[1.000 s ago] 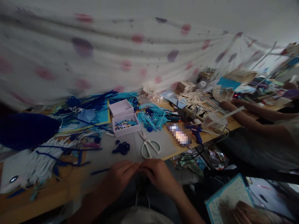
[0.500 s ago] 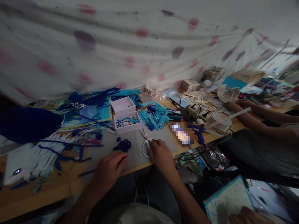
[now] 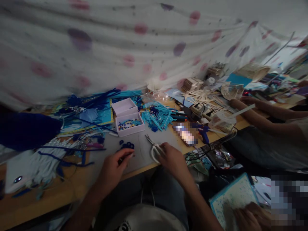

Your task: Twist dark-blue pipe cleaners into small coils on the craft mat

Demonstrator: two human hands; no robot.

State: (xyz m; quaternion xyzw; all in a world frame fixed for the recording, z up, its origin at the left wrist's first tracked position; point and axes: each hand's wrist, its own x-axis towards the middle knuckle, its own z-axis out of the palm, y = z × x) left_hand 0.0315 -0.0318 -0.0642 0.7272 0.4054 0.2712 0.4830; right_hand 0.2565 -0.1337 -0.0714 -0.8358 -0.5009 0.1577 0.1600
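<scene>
My right hand (image 3: 172,160) closes its fingers on the handles of a pair of white-handled scissors (image 3: 156,150). Their blades point away from me and to the left, over the grey mat (image 3: 139,160). Left of them, my left hand (image 3: 112,168) has its thumb and forefinger drawn together. What they pinch, if anything, is too small and dark to tell. Just beyond those fingertips lies a small pile of dark blue rings (image 3: 127,146), partly hidden by the hand. A white box (image 3: 131,131) of blue, white and yellow beads stands behind the pile.
Light-blue fringed pieces (image 3: 157,117) lie right of the box. A phone (image 3: 185,134) and a blue glue gun (image 3: 204,132) are farther right, with cables at the table edge. Blue pipe cleaners (image 3: 72,149) spread leftward. Another person's arms (image 3: 252,114) rest at the right; more hands (image 3: 247,216) appear lower right.
My right hand has taken the scissors by the handles and shifted them right, turning the blades leftward. My left hand has moved slightly towards the rings, thumb and forefinger together. The view has shifted a little.
</scene>
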